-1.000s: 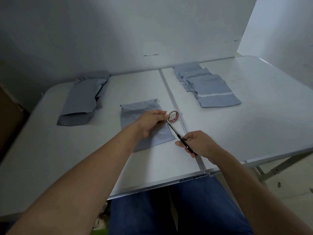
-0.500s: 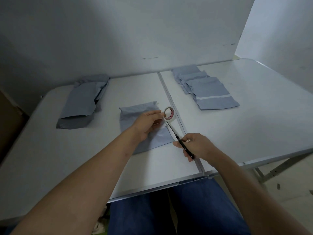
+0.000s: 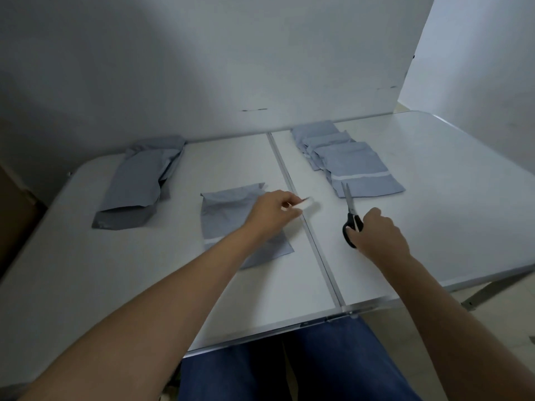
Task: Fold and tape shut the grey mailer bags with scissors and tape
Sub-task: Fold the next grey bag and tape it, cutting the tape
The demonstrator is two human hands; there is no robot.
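We hold the scissors [image 3: 349, 215] in our right hand [image 3: 379, 233], fingers curled round the black handles, with the blades closed and pointing away from us toward the far edge of the table [image 3: 434, 198]. The blade tips lie over the near edge of the right stack [image 3: 347, 163], a pile of grey bags overlapping one another; the top one carries a pale strip across it, just beyond the blade tips.

Our left hand [image 3: 270, 214] sits to the left of the scissors, across the seam [image 3: 312, 241] that divides the table. Its thumb and fingertips pinch something small and pale, the tape [image 3: 308, 203], which is smeared by motion blur; we cannot tell whether it is a cut piece or the roll. It juts from the pinch toward the right, hanging just above the seam.

Under that left hand and wrist lies a single bag [image 3: 223, 218], flat on the table, its far end folded over and a pale strip crossing its near part. Our forearm hides its near right portion.

Well to the left of the left hand, near the wall [image 3: 202, 68], rests the left pile [image 3: 142, 180] of longer grey bags, loosely laid one on another.

Below the table's near edge, between our arms, our blue trousers [image 3: 289, 371] show.
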